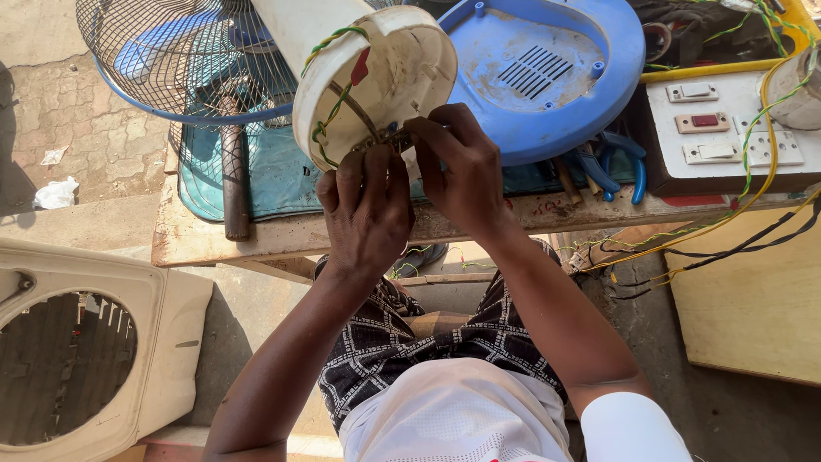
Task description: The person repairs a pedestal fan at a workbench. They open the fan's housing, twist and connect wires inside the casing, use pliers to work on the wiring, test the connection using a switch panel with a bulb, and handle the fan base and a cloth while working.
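A white round fan housing (389, 73) is tipped on its side over the wooden workbench (256, 235), its open bottom facing me. Green-and-yellow twisted wires (329, 103) run across its rim. My left hand (366, 205) grips the lower rim, fingers curled around a small part inside the housing. My right hand (457, 167) pinches the same small metal part and wires at the opening (393, 137). What exactly the fingertips hold is partly hidden.
A wire fan guard (184, 56) and a blue round fan base (547, 73) lie on the bench. Blue-handled pliers (611, 162), a hammer handle (233, 184), a switch board (727, 128) with wires and a white fan casing (85, 351) on the ground surround me.
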`<state>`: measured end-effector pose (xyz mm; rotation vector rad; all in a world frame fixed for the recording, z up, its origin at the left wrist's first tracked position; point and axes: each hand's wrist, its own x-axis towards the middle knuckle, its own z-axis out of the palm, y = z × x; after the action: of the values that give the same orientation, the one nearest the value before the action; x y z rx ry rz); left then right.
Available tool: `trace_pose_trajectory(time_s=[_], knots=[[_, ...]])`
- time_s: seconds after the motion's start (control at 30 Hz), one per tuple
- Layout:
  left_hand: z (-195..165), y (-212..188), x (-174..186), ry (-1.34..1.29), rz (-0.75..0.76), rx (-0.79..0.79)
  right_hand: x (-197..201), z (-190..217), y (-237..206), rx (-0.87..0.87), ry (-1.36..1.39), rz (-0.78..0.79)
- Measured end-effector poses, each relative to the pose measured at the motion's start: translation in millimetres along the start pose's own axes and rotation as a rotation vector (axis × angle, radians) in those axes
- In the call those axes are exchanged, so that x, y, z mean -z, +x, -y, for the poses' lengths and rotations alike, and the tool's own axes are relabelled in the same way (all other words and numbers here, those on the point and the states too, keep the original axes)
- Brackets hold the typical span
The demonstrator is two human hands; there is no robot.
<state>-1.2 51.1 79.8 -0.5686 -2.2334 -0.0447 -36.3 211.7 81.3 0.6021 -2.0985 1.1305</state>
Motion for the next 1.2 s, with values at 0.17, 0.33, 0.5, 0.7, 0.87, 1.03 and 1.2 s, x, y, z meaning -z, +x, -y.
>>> trace_pose_trajectory(time_s=[0.17, 0.33, 0.5, 0.7, 0.87, 1.03, 1.2], knots=[[-0.5, 0.2, -2.0, -0.011, -0.015, 0.012, 16.4, -0.7, 32.5, 0.091, -0.364, 0.427], [-0.8, 0.1, -1.9, -0.006, -0.027, 0.024, 19.5, 4.0, 46.4, 0.074, -0.444, 0.569], [-1.6, 0.2, -3.2, -0.024, -0.051, 0.035, 18.3, 1.4, 47.0, 0.058, -0.442, 0.586], [-2.8, 2.4, 0.9, -0.086, -0.079, 0.025, 20.4, -3.1, 36.1, 0.142, -0.311, 0.426], [3.6, -11.3, 9.3, -0.278, -0.141, -0.063, 32.5, -0.9, -5.4, 0.094, -0.092, 0.164], [22.4, -36.6, 3.2, -0.480, -0.229, -0.145, 49.0, 8.8, -83.8, -0.101, 0.117, -0.042], [23.6, -55.1, 6.1, -0.407, -0.199, -0.114, 87.4, 1.4, -129.9, -0.222, -0.034, -0.053]])
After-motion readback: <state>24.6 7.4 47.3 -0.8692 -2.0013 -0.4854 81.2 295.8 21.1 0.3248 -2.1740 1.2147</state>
